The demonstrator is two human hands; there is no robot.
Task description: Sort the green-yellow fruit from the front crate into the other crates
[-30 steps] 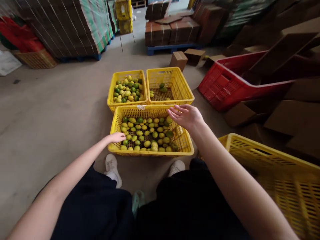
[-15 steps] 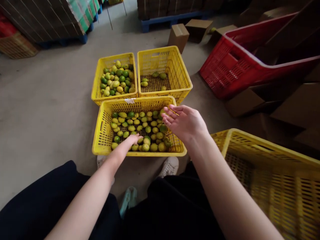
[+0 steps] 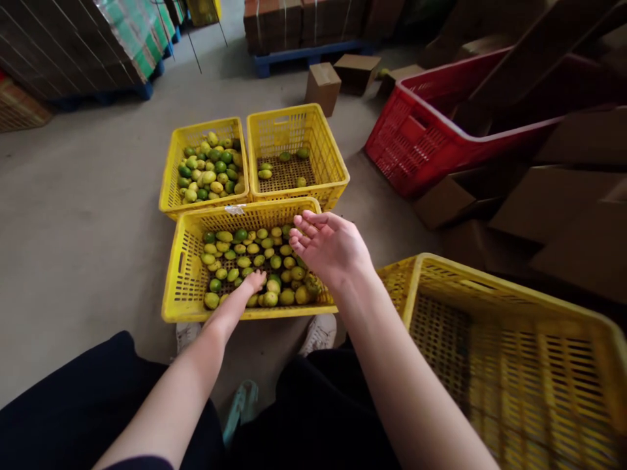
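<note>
Inside the near yellow crate (image 3: 245, 314) lie the lemons (image 3: 271, 298), seemingly firm, light and smooth; gripping each around its middle looks best. The left hand (image 3: 255, 281) reaches among them, its grasp unclear; the right hand (image 3: 333, 251) is open, palm up, without fruit.

dim light falls on a grey concrete floor (image 3: 98, 248), with stacked cartons (image 3: 274, 27) on a blue pallet (image 3: 289, 57).

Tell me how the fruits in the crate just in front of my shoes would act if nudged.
The fruits look rounded, so they'd probably roll, though likely not far: neighbours and the walled crate should stop them. Their plump shapes suggest they're firm, not floppy.
</note>
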